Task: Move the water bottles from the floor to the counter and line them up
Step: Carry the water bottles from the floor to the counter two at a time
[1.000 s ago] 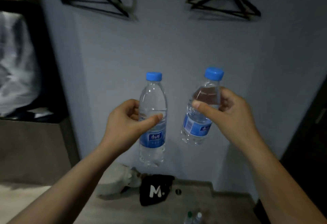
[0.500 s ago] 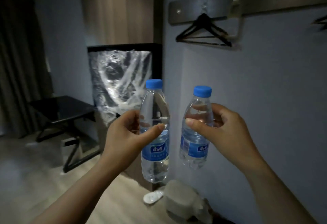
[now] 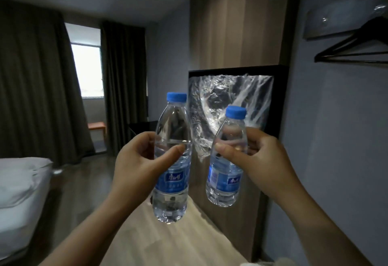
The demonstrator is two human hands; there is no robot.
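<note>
Head view, two bottles in carriage. The left hand grips the left bottle round its clear upper body, thumb across the front and fingers curled behind. The right hand grips the right bottle at the shoulder, just below the blue cap, thumb in front. Both bottles are off the floor and rest on nothing. They hang side by side in front of us, apart and not touching.

We note the governing relation: each bottle's long axis runs near vertical, cap up and base down, the right one leaning a little. We judge that either can be set down on its base without turning in the hands.

Ahead stands a wooden cabinet with a black-framed recess covered by crumpled plastic film. The right bottle overlaps this recess in view. A dark table shows farther off, beside the left bottle. We cannot tell which surface serves as the bench, since no bench top is plainly in view. If it belongs to the cabinet, we judge the right hand the nearer.

A bed lies at the left. A coat hanger hangs on the wall at the right.
</note>
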